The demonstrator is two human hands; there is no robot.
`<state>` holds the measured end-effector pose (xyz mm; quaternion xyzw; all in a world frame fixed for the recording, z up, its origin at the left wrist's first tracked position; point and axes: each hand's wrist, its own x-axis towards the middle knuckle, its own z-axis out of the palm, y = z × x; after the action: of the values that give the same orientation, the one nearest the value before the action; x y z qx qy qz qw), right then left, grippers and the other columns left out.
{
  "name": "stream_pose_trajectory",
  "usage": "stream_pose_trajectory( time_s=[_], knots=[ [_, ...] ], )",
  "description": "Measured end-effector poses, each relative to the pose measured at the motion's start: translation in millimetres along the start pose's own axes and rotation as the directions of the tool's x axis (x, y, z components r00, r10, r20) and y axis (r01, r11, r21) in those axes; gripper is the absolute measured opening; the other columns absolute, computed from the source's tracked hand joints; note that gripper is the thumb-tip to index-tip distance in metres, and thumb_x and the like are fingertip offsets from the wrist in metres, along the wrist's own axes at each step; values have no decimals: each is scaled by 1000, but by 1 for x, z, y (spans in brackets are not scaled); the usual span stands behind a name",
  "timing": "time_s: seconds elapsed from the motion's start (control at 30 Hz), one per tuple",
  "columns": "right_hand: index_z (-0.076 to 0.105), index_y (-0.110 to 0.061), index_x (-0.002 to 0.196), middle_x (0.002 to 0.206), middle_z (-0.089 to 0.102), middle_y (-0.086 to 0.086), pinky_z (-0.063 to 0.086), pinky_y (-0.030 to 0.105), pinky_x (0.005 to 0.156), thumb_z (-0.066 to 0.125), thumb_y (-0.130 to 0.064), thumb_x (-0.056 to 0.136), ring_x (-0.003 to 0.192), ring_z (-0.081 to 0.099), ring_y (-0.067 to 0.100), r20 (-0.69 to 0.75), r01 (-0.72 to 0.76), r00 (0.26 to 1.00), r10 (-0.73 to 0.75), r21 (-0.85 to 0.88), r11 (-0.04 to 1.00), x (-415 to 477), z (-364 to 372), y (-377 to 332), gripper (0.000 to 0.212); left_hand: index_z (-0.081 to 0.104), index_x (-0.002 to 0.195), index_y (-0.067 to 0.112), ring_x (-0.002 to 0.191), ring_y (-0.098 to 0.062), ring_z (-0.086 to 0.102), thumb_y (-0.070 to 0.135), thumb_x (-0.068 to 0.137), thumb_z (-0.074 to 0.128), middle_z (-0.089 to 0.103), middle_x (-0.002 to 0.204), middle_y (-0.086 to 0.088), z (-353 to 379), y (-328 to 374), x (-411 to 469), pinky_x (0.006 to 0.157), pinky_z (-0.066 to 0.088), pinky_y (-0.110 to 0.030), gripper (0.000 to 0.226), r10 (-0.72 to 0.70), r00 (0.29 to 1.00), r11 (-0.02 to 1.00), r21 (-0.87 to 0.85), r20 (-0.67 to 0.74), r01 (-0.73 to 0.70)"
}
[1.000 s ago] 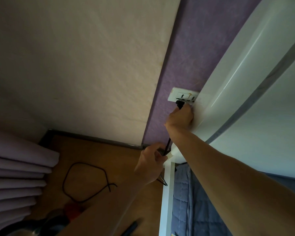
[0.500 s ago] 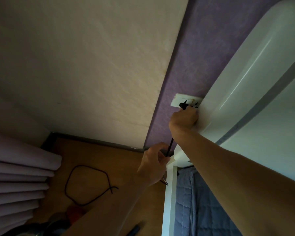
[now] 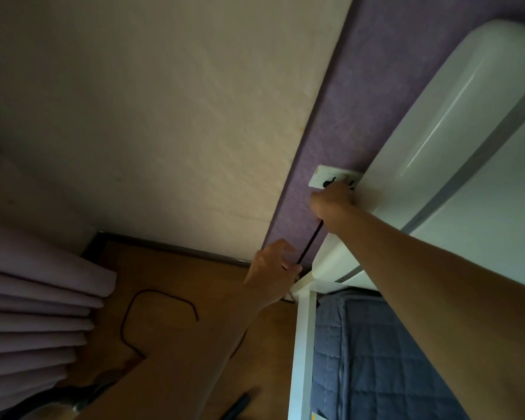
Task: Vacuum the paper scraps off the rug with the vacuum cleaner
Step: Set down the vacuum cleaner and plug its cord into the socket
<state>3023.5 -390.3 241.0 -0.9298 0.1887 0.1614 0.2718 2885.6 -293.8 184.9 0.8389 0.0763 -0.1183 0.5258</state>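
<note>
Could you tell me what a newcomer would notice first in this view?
First, the right hand, gripping the end of the black cord at the white wall socket on the purple wall strip, centre right. Just below, the left hand pinches the same cord, whose slack loops on the wooden floor.

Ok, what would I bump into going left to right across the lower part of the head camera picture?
Lilac curtain → black cord looped on the floor → left hand → white bed post → blue quilt.
</note>
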Motion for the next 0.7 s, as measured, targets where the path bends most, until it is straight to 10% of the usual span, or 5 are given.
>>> stream_pose_trajectory(
  time_s=[0.17,0.37,0.7],
  knots=[
    [4,1,153,150,35,24,43,40,98,51,-30,100,133,43,37,112,205,977,-181,-266,942,-33,-14,7,78,44,131,13,93,-14,59,30,96,59,56,111,-4,-45,14,-1,70,46,-16,42,-49,997,962,271,54,33],
    [10,-16,153,156,19,24,41,49,105,56,-44,95,139,33,42,277,418,905,-322,-446,792,-81,-45,3,79,18,150,12,133,-31,40,43,98,50,37,145,-16,-126,48,-13,107,40,-38,68,-101,993,810,585,66,44],
    [7,-18,155,156,24,18,40,51,107,56,-52,93,140,33,39,264,473,881,-393,-542,694,-196,-96,-32,86,20,147,11,123,-31,48,46,97,51,40,137,-17,-233,111,-92,102,45,-41,68,52,997,579,811,58,-78]
  ],
)
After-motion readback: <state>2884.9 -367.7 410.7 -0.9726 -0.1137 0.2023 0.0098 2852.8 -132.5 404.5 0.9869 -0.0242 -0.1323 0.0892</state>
